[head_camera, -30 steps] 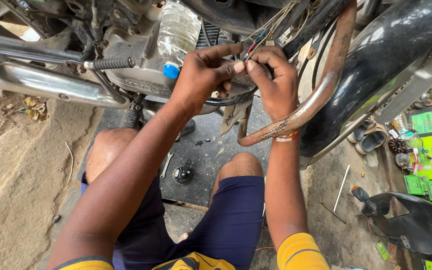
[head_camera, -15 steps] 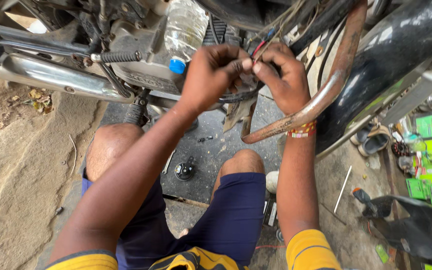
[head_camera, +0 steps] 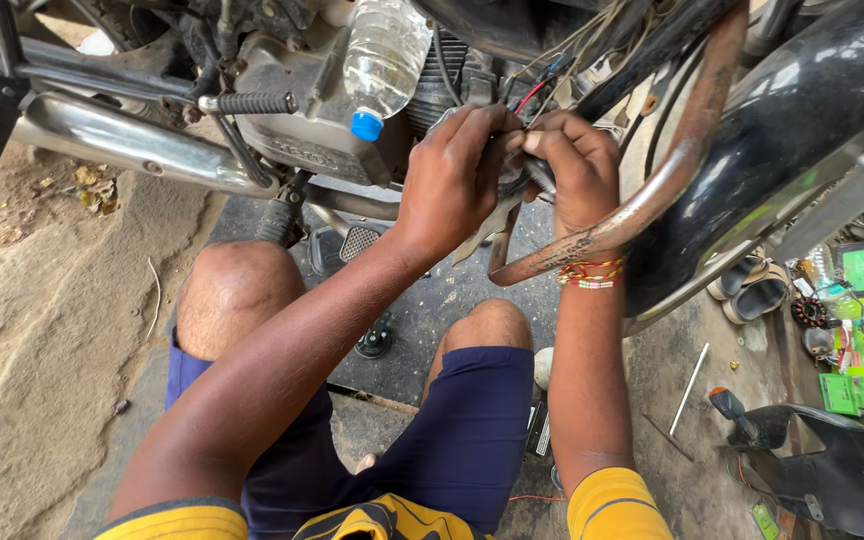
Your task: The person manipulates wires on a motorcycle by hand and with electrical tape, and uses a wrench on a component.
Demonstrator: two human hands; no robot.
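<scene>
Pinching the wire bundle [head_camera: 524,150] between both hands, we keep left hand [head_camera: 457,180] and right hand [head_camera: 574,170] closed on it, equally near; wires run up toward the engine [head_camera: 292,120], behind the rusty crash bar [head_camera: 672,170].

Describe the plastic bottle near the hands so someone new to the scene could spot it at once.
Start at the motorcycle engine across the top of the view. Just left of the person's left hand, above the chrome exhaust pipe, a clear plastic bottle hangs neck down against the engine. Its blue cap is the only blue among dark metal parts.
</scene>
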